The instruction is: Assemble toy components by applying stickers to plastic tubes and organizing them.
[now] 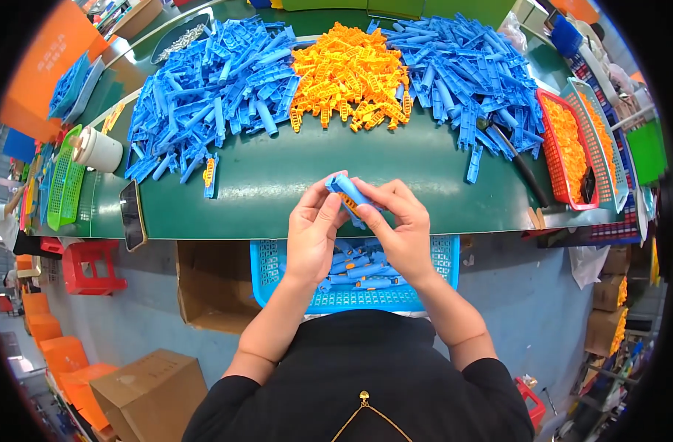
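My left hand [313,232] and my right hand [399,225] meet just above the table's near edge. Between them they grip a blue plastic part [349,188] with an orange toothed insert in it, fingers and thumbs closed on it from both sides. Beyond them lie a heap of blue plastic pieces [204,96] on the left, a pile of orange toothed pieces [347,70] in the middle and more blue plastic pieces [462,74] on the right. One blue piece with an orange insert [210,175] rests alone at the left heap's front.
Below my hands stands a blue basket [366,300] holding several blue-and-orange parts. A phone [132,215] lies at the left table edge, near a white container [98,149]. At right are a red basket [593,173] of orange pieces and a black-handled tool [524,171].
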`<state>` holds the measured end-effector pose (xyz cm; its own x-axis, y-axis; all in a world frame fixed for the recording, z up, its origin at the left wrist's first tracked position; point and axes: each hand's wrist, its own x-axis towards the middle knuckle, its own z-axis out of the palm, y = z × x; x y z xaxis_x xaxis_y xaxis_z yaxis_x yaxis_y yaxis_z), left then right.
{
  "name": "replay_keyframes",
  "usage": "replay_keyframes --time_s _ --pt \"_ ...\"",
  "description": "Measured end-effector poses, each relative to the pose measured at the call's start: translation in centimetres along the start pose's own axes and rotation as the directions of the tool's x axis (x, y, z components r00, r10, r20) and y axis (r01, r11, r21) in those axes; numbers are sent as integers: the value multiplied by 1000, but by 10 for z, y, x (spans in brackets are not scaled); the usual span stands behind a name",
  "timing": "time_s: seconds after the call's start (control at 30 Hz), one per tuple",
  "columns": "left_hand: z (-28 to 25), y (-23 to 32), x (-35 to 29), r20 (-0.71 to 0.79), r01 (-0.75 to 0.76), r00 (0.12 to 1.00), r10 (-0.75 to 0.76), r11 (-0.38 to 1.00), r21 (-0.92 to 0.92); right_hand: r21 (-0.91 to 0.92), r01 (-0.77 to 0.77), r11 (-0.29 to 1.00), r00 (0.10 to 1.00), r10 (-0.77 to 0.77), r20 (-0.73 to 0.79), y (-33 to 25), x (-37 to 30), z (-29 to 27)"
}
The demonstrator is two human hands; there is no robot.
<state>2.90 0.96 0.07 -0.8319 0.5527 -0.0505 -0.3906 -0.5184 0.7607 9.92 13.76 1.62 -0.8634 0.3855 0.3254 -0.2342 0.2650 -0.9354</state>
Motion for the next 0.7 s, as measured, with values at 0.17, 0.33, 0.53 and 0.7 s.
replay_keyframes --time_s 0.17,0.33,0.53,0.7 --pt "-2 0 -2 -15 34 999 -33 994 102 -6 13 1000 1000 -13 9 5 -2 0" --pt "-3 -1 -3 -5 28 1000 -27 995 97 5 7 1000 999 -7 32 7 -3 -1" --pt "-11 3 -1 13 133 991 -134 991 30 -49 -14 999 990 20 140 -3 -1 -5" --pt "-18 -4 -1 60 43 998 -28 967 -250 -151 105 983 993 -95 76 -6 -3 2"
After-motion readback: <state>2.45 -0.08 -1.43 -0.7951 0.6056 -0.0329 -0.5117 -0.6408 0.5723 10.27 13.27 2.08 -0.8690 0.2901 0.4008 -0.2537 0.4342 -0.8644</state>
